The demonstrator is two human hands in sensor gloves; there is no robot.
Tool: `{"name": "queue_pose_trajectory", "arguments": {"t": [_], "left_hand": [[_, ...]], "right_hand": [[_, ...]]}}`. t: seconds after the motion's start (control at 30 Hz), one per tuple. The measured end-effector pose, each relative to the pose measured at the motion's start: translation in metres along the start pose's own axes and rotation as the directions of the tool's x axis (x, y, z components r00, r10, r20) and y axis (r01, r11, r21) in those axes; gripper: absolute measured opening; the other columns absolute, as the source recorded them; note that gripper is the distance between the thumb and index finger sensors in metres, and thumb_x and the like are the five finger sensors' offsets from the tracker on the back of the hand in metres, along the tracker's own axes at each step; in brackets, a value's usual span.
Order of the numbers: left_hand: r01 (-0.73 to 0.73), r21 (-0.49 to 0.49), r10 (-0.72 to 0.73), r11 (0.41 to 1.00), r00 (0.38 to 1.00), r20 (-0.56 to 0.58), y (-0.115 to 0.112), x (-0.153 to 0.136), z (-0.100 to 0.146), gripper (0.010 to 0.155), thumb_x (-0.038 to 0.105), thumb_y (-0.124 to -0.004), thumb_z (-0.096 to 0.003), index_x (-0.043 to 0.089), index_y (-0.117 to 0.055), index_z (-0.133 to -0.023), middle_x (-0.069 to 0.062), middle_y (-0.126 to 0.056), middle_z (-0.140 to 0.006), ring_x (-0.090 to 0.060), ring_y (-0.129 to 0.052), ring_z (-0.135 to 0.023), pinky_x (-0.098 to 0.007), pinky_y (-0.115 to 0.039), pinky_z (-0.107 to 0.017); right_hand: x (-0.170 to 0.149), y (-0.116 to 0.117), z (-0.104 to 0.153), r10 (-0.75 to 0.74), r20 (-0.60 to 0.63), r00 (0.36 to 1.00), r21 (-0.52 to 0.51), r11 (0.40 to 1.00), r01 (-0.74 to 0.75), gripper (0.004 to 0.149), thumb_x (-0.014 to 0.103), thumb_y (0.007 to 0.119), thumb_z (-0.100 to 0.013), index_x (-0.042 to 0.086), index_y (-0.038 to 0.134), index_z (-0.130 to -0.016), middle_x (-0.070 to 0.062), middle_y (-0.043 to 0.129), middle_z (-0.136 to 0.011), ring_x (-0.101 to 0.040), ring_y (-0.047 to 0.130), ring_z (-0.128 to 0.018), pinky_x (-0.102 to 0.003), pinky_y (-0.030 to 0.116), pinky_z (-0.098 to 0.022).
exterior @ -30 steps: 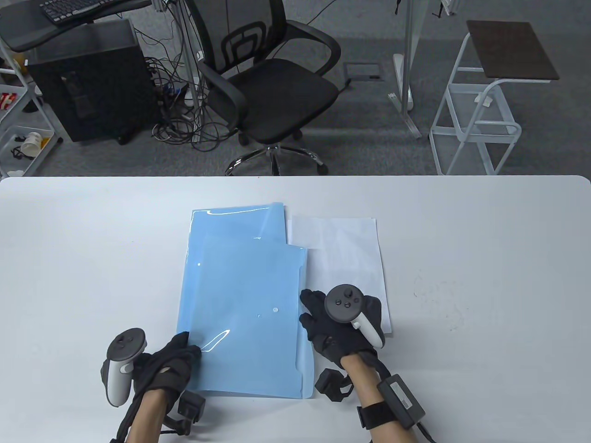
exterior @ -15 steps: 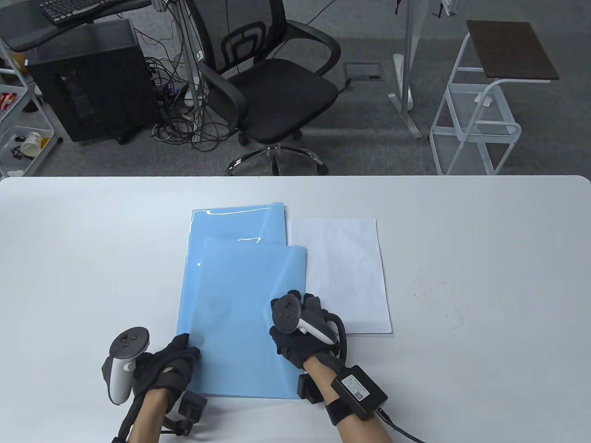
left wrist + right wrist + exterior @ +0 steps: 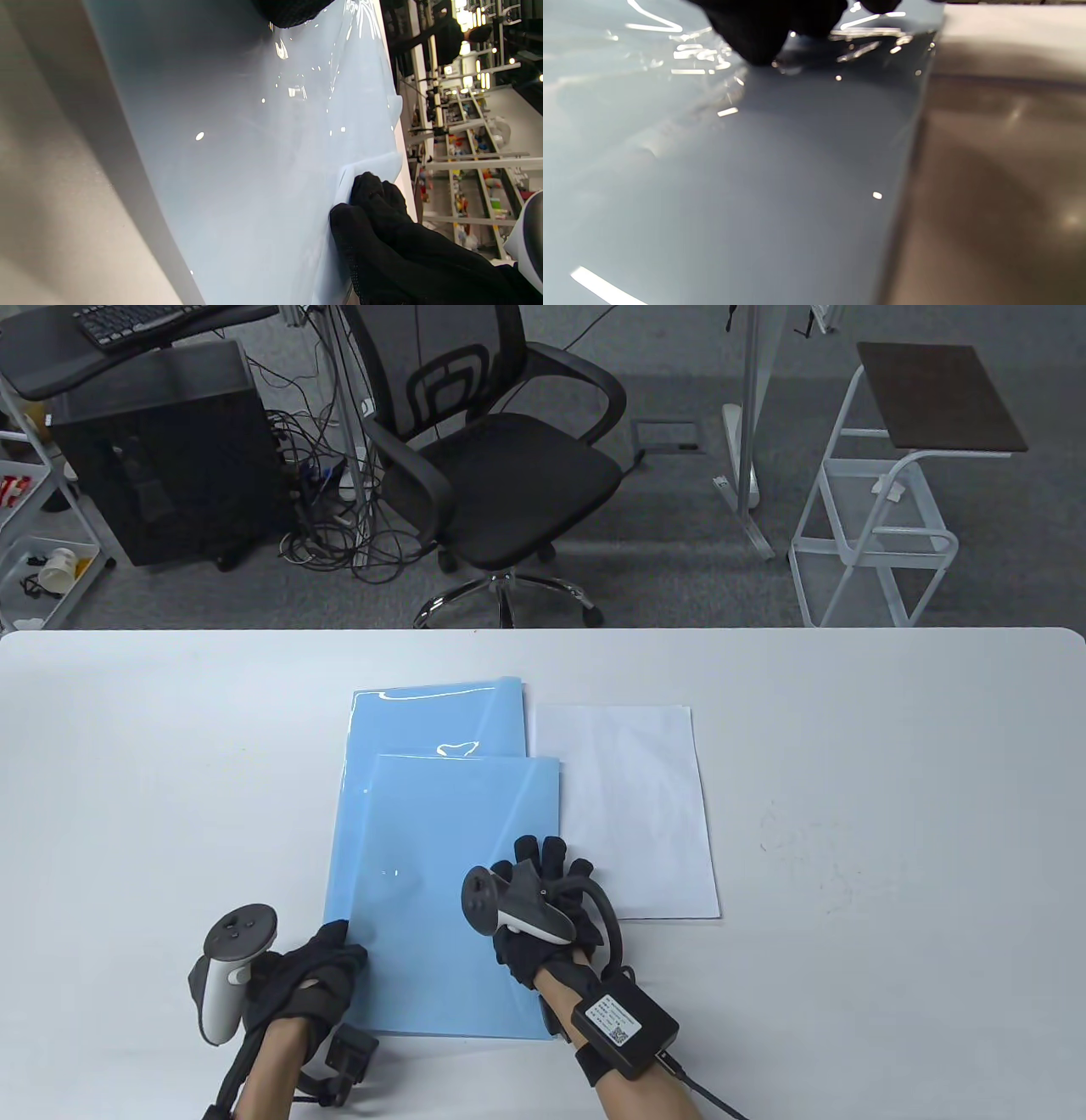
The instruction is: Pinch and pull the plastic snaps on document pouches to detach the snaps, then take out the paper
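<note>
left hand (image 3: pixel 318 971) is pinching the blue pouch (image 3: pixel 441 891) corner; right hand (image 3: pixel 543 912) is pressing flat-fingered (uncurled) on its flap, white paper (image 3: pixel 628 806) lying just beside.

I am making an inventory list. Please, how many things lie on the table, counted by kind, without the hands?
Blue document pouches: 2, the top pouch lying on the lower pouch
White paper stacks: 1, the paper
Total: 3
</note>
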State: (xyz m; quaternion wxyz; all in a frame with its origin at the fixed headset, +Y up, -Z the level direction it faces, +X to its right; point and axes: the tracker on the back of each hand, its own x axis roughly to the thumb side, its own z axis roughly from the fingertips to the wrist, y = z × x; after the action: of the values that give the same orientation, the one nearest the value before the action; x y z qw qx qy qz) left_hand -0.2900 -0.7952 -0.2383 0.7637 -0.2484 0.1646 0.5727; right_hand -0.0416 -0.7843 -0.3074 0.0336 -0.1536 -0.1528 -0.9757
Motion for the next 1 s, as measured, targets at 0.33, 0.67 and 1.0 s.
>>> {"name": "queue_pose_trajectory", "arguments": {"t": [0.33, 0.67, 1.0], "left_hand": [[-0.010, 0.003, 0.010, 1.000, 1.000, 0.000, 0.000, 0.000, 0.001, 0.052, 0.016, -0.063, -0.0587, 0.006, -0.050, -0.108, -0.011, -0.082, -0.095, -0.032, -0.101, -0.066, -0.044, -0.089, -0.046], [-0.028, 0.008, 0.028, 1.000, 0.999, 0.029, 0.004, 0.002, 0.003, 0.051, 0.017, -0.063, -0.0587, 0.006, -0.051, -0.107, -0.009, -0.083, -0.094, -0.031, -0.102, -0.065, -0.044, -0.090, -0.046], [-0.075, -0.001, 0.075, 0.997, 0.995, 0.073, 0.006, 0.006, 0.010, 0.051, 0.017, -0.063, -0.0586, 0.007, -0.052, -0.107, -0.009, -0.083, -0.093, -0.029, -0.102, -0.062, -0.042, -0.090, -0.045]], "right_hand": [[-0.002, -0.002, -0.001, -0.062, -0.016, 0.998, 0.062, 0.996, 0.063, 0.064, 0.043, 0.066, -0.055, 0.010, 0.046, -0.107, -0.027, 0.034, -0.120, -0.061, 0.033, -0.103, -0.078, 0.038, -0.068], [-0.049, -0.030, 0.025, -0.287, -0.037, 0.957, -0.126, 0.952, 0.280, 0.068, 0.048, 0.066, -0.054, 0.014, 0.052, -0.112, -0.030, 0.039, -0.122, -0.061, 0.040, -0.104, -0.077, 0.045, -0.068], [-0.129, -0.045, 0.084, -0.389, -0.136, 0.911, -0.323, 0.887, 0.330, 0.082, 0.062, 0.067, -0.051, 0.019, 0.042, -0.116, -0.030, 0.037, -0.124, -0.063, 0.042, -0.105, -0.079, 0.048, -0.067]]}}
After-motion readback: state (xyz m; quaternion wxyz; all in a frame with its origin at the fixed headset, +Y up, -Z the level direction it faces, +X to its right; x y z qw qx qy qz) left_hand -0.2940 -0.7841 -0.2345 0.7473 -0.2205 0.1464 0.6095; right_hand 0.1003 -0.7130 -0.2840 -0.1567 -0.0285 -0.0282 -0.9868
